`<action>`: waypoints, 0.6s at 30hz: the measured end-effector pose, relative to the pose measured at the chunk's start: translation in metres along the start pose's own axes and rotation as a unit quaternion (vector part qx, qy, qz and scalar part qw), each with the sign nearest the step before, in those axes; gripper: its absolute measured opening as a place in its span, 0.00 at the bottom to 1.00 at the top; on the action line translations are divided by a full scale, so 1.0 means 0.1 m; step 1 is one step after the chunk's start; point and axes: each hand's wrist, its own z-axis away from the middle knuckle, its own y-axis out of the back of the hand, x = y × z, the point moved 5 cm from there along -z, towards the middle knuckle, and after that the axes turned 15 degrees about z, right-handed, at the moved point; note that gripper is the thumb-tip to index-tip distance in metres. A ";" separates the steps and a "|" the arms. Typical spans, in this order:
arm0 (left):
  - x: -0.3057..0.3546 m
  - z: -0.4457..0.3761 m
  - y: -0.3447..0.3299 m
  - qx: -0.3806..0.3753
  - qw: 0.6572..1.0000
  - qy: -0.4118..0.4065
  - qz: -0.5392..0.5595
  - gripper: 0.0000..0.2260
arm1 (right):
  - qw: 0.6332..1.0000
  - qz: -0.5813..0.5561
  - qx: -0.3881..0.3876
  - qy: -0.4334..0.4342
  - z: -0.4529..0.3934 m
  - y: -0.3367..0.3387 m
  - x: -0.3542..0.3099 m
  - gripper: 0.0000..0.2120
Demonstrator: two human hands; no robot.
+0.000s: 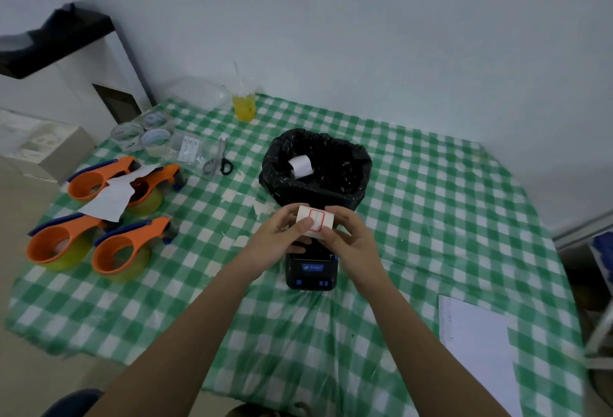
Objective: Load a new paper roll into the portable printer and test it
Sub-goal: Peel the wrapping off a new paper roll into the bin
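Both hands, left hand (282, 231) and right hand (348, 237), grip clamped on the label roll (315, 221) above the portable printer (311, 267); next, seating the roll in the compartment.

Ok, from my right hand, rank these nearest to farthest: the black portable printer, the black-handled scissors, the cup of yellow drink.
1. Black portable printer, just under the right hand.
2. Black-handled scissors, up and left.
3. Cup of yellow drink, at the table's far edge.
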 end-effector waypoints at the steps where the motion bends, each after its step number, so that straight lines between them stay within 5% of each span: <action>1: 0.02 0.00 -0.02 -0.004 1.000 -0.009 -0.006 0.13 | 1.000 0.003 0.004 0.005 0.01 0.01 -0.02 0.13; 8: 0.15 0.04 -0.11 -0.033 0.998 -0.045 -0.018 0.17 | 0.999 0.031 0.018 0.037 0.01 0.10 -0.18 0.11; 11: 0.24 0.03 -0.12 0.009 0.991 -0.095 -0.096 0.21 | 0.997 0.048 0.050 0.027 -0.02 0.13 -0.19 0.11; 18: 0.46 0.12 -0.18 0.029 0.847 -0.357 -0.393 0.11 | 0.997 0.028 0.066 -0.023 -0.03 0.15 -0.20 0.06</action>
